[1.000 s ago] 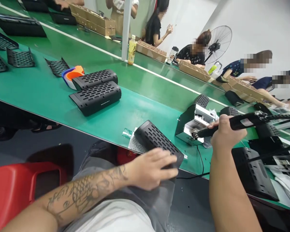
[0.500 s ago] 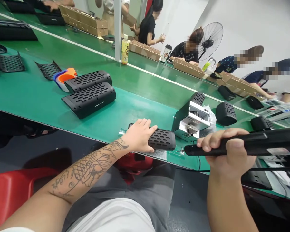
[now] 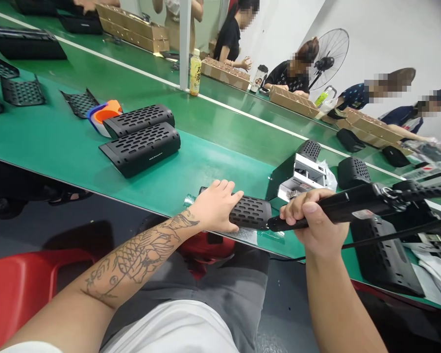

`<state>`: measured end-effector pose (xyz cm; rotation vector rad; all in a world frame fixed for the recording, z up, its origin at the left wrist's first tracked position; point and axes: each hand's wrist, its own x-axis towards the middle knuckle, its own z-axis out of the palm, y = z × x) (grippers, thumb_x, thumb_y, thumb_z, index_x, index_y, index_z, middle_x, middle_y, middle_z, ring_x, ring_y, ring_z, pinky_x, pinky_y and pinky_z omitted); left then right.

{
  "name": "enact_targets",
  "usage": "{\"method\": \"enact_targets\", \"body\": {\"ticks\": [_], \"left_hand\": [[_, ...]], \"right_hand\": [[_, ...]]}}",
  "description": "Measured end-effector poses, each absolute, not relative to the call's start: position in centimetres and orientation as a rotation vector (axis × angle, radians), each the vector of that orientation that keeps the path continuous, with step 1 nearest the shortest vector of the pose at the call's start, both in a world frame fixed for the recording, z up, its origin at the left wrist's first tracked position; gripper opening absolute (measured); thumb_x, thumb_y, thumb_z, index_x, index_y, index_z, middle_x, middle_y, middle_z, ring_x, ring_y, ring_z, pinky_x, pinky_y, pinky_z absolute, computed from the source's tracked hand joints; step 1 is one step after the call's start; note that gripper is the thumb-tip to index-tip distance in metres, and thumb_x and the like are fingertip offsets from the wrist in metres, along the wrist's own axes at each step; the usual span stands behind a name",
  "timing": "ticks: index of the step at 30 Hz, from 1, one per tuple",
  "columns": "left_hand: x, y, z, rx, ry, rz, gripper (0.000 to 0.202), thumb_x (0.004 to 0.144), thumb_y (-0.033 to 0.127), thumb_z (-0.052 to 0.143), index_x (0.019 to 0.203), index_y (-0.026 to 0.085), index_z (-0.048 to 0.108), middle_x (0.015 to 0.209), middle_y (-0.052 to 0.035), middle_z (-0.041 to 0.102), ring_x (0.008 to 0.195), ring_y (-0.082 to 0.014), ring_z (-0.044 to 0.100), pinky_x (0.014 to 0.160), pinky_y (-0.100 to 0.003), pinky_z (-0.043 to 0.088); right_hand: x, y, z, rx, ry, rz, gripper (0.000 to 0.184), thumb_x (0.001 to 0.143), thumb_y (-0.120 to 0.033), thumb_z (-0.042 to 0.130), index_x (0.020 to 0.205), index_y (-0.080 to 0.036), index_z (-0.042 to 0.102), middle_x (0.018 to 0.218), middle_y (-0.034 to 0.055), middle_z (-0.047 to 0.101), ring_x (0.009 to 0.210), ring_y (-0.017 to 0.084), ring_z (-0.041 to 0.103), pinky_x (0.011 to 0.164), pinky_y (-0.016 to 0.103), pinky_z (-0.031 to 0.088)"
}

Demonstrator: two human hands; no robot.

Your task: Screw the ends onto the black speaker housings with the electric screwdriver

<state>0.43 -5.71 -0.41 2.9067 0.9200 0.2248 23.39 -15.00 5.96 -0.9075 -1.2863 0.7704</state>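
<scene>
My left hand [image 3: 216, 208] is wrapped over a black perforated speaker case [image 3: 250, 213] that lies on its side at the near edge of the green bench [image 3: 206, 166]. My right hand [image 3: 314, 223] grips a black electric screwdriver [image 3: 343, 208], whose tip meets the right end of that case. A cable runs from the screwdriver's rear off to the right.
A metal screw feeder box [image 3: 297, 177] stands just behind the case. Two finished black speakers [image 3: 141, 139] and tape rolls [image 3: 103, 113] lie to the left, with grille parts [image 3: 22, 90] beyond. More black cases [image 3: 384, 260] sit at the right. Several seated people work across the line.
My left hand turned the case from flat to lying on its side at the bench edge. My right hand brought the screwdriver from the feeder box down to the case's right end.
</scene>
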Motion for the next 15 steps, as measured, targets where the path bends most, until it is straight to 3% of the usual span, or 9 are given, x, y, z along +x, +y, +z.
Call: {"method": "enact_targets", "body": {"ticks": [8,15], "left_hand": [[0.61,-5.51,-0.15,2.895,0.920,0.189,0.100,0.085,0.076,0.090,0.159,0.012,0.068,0.137,-0.0221,0.072,0.128,-0.0432,0.064,0.113,-0.051,0.044],[0.63,-5.36,0.12,2.877,0.915,0.140,0.103,0.085,0.078,0.090,0.162,0.013,0.065,0.140,-0.0231,0.072,0.127,-0.0437,0.064,0.111,-0.052,0.043]], "right_hand": [[23.50,-15.12,5.43,-0.854,-1.305,0.799,0.034,0.089,-0.043,0.104,0.092,-0.026,0.075,0.061,-0.0080,0.066,0.046,0.012,0.059,0.056,0.030,0.061],[24.02,-14.78,5.20,-0.816,-1.348,0.846,0.046,0.088,-0.050,0.104,0.082,-0.026,0.066,0.055,-0.0099,0.058,0.040,0.011,0.052,0.051,0.029,0.058]]}}
